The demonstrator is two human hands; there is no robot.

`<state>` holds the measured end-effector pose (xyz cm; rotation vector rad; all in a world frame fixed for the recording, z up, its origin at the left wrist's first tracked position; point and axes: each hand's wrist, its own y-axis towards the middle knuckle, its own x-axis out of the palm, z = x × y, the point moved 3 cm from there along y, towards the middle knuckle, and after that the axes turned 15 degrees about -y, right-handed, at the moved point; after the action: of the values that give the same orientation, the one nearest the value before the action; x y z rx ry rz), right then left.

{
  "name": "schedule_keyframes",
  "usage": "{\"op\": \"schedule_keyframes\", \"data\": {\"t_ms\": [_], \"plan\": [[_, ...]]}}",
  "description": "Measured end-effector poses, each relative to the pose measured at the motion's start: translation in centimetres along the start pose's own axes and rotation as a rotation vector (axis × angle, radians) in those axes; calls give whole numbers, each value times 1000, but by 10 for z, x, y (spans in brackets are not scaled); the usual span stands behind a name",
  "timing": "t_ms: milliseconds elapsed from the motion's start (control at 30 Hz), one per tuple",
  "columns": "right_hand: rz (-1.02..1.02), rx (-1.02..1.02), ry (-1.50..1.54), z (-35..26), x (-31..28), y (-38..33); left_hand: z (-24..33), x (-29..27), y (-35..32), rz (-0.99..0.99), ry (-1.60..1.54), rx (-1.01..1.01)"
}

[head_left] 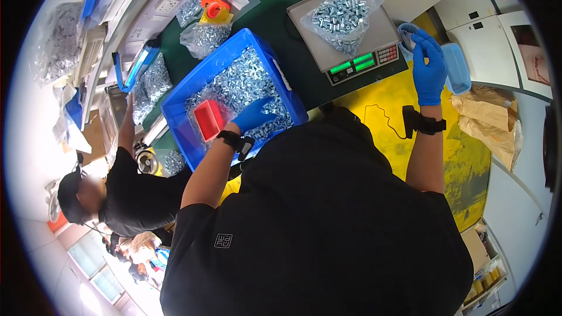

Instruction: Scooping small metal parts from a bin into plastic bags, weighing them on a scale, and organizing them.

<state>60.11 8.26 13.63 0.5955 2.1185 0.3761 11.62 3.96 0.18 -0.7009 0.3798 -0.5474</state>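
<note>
My left hand [256, 113], in a blue glove, rests in a blue bin [182, 95] full of small silver metal parts, just right of a red scoop [209, 119] lying on them. My right hand [428, 68], also gloved blue, is raised to the right of a grey weighing scale [378, 36] and grips what looks like a clear plastic bag [406, 36]. A clear bag of silver parts [341, 16] sits on the scale's platform.
Several filled bags of parts [205, 37] lie on the green tabletop behind the bin. A light blue tray [457, 68] stands right of my right hand, brown paper bags [490, 122] below it. Another person [126, 190] works at the left.
</note>
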Motion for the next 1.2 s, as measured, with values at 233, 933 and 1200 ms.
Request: {"op": "schedule_keyframes", "data": {"t_ms": [233, 933, 1200], "plan": [[64, -122, -47, -1, 2, -10, 9, 3, 8, -103, 362, 115], [-570, -308, -141, -70, 123, 83, -38, 5, -143, 812, 152, 266], [-503, -290, 30, -188, 105, 139, -77, 8, -169, 1099, 145, 231]]}}
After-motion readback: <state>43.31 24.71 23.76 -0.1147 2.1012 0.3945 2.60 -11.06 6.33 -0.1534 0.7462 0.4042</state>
